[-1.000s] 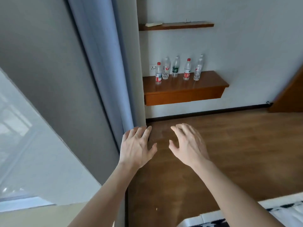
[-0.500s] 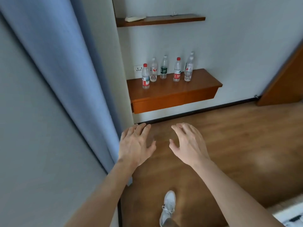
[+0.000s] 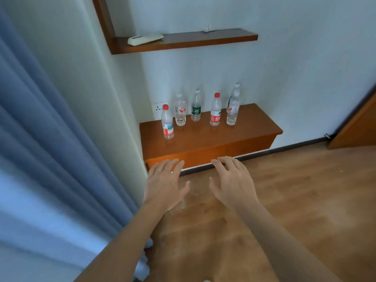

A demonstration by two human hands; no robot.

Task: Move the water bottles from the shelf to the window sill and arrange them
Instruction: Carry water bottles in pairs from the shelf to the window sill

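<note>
Six clear plastic water bottles (image 3: 196,108) stand upright on the low wooden shelf (image 3: 209,135) against the white wall, none yet moved. Two have red caps, one at the left front (image 3: 167,124) and one with a red label (image 3: 215,112); another carries a dark green label; two at the right end stand one behind the other. The shelf is glossy reddish-brown wood, boxy and wall-mounted. Both hands hover palm-down over the wood floor in front of it, left hand (image 3: 165,184) and right hand (image 3: 234,183), fingers spread apart, holding nothing. A blue pleated curtain (image 3: 50,149) hangs at the left.
</note>
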